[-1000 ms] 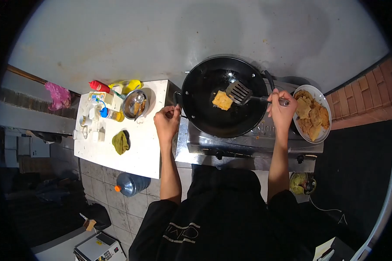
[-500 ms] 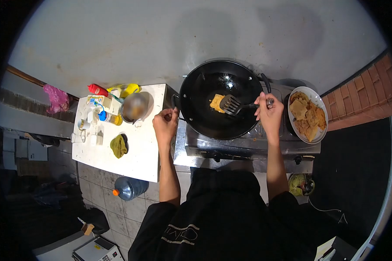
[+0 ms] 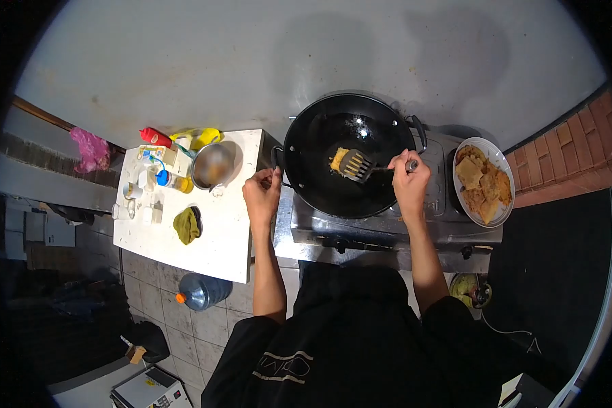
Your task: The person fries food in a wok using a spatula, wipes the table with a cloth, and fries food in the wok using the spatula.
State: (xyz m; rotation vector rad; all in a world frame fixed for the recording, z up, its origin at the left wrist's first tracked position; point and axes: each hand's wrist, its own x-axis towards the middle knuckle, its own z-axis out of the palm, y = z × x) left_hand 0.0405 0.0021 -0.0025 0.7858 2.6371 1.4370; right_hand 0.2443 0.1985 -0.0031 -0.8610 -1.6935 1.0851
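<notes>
A black wok sits on the gas stove, a piece of golden fried food near its middle. My right hand is closed around the handle of a slotted spatula. The spatula's dark slotted blade overlaps the food, covering part of it. At the wok's left side, my left hand has its fingers curled at the lower end of the wok handle; the exact grip is partly hidden. Right of the stove, an oval white plate holds several browned fried pieces.
On the white table to the left stand a metal bowl, a red bottle, a blue-capped bottle, several small jars and a green cloth. A water jug lies on the tiled floor. Brick edging borders the right.
The spatula has shifted slightly and its blade has tilted, now covering more of the food. My right hand has turned and moved slightly left and down. My left hand stays beside the wok handle.
</notes>
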